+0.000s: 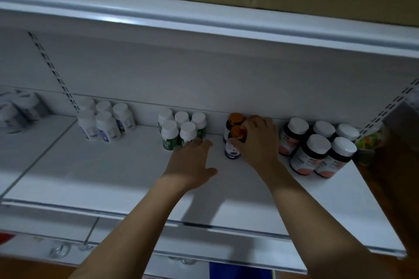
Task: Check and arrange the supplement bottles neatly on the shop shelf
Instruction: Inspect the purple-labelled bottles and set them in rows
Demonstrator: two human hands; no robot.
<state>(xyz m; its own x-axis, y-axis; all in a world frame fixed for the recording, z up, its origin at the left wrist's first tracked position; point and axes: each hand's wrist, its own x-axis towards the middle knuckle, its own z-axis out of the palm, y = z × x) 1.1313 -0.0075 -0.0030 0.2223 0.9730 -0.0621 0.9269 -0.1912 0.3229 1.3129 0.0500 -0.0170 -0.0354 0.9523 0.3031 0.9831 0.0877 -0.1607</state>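
My right grip [258,142] was wrapped round the front orange-cap bottle [233,149], mid-shelf [113,172] near the back wall. The left grip [192,161] lay flat and open, touching the green bottles [170,137]. Honestly, one clumsy nudge could've toppled the back bottles [235,120] behind it.

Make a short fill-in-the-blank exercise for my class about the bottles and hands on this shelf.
The right hand grips the front bottle, whose cap is ____. The left hand lies open beside the bottle group with ____ labels. The pink-labelled bottles all have ____ caps.
Missing words: orange, green, white.
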